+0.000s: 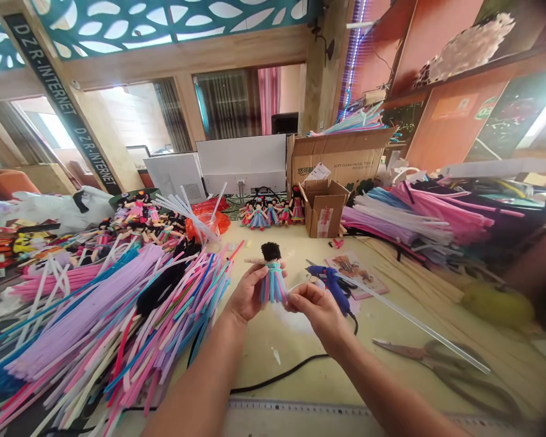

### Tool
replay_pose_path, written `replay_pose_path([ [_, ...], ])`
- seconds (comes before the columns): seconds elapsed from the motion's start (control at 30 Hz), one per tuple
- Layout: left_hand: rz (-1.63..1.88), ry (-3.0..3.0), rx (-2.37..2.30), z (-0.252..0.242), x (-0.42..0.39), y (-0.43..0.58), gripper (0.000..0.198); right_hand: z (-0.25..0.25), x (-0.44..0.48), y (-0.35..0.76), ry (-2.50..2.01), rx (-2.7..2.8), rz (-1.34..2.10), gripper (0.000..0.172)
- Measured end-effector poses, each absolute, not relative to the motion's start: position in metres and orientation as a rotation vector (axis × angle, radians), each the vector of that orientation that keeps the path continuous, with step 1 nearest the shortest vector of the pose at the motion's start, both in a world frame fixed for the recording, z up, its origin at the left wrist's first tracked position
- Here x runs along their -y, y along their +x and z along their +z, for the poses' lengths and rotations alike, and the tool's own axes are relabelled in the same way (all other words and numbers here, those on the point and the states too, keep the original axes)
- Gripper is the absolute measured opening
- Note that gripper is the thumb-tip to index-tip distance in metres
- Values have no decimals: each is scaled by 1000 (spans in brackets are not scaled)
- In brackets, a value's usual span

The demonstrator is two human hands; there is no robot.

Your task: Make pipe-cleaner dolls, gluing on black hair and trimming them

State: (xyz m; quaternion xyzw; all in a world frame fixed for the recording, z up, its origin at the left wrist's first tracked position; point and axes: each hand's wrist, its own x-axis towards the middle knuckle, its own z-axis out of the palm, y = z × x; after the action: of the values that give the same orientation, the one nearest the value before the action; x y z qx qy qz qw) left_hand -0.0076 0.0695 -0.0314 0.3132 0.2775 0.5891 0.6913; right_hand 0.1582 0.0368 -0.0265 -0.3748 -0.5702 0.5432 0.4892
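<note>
A small pipe-cleaner doll (273, 282) with black fuzzy hair and a striped skirt of pink, blue and white strands stands upright above the table. My left hand (248, 291) is closed around its left side, thumb at the waist. My right hand (313, 303) pinches the lower right edge of the skirt between thumb and fingertips. Just behind the right hand lies a blue hot glue gun (331, 285), a long clear glue stick (418, 328) reaching from it to the right. Large scissors (430, 355) lie farther right.
Bundles of coloured pipe cleaners (91, 309) cover the left side; more pipe cleaners (437, 212) are piled at right. Finished dolls (266, 213) stand at the back beside a small cardboard box (323, 209). A black cable (284, 375) and a ruler (300, 408) cross the front.
</note>
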Motion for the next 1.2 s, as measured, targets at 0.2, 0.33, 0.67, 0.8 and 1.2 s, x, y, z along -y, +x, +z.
replay_pose_path([
  [0.2,1316,682,-580,-37,-72,-10,21,33,-15,149,-925,1602,922,41],
  [0.33,1307,630,-564,-44,-74,-11,21,90,-46,144,-986,1652,327,46],
  [0.67,1317,522,-518,-45,-80,-20,22,180,-235,179,-1550,1704,-348,19],
  [0.8,1290,458,-485,-43,-81,-20,23,149,-224,156,-1537,1799,-216,49],
  [1.2,1286,609,-459,-35,-73,-10,24,39,-82,148,-1226,1849,305,14],
])
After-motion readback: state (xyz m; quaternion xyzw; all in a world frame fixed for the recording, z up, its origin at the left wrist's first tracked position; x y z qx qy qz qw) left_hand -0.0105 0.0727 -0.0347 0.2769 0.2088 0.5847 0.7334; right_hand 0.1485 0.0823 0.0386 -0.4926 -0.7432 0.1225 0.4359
